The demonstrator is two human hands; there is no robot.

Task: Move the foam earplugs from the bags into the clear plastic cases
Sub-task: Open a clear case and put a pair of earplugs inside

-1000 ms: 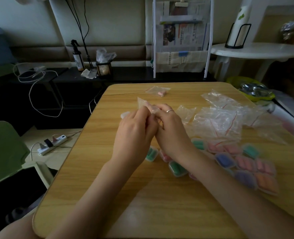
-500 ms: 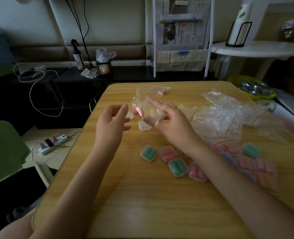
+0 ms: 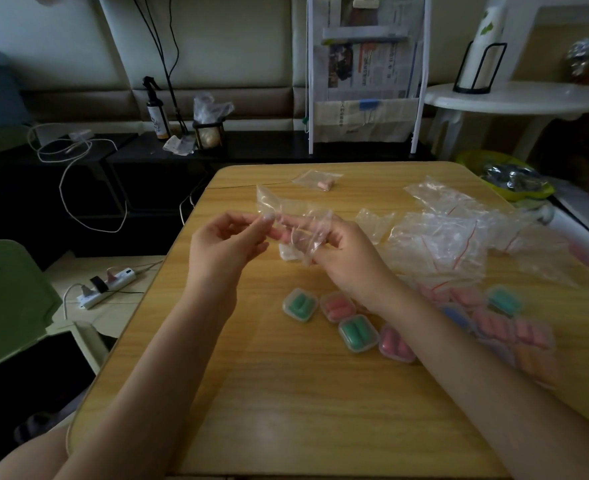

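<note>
My left hand (image 3: 229,242) has come back in since half a second ago, when it hung apart with loose fingers; now thumb and forefinger pinch the near edge of the small clear bag (image 3: 295,220) above the wooden table (image 3: 286,393). The bag has stretched out flatter between my hands, and the pink earplug that showed inside it earlier is hard to make out. My right hand (image 3: 341,251) keeps its curled grip on the bag's other side, plastic draped over the fingers, wrist low over the filled cases. An open empty case (image 3: 288,253) sits just under the bag. Closed cases lie nearer me: green (image 3: 300,304), pink (image 3: 337,306), green (image 3: 358,332), pink (image 3: 397,346). One more bagged pink earplug (image 3: 326,184) waits at the far edge.
</note>
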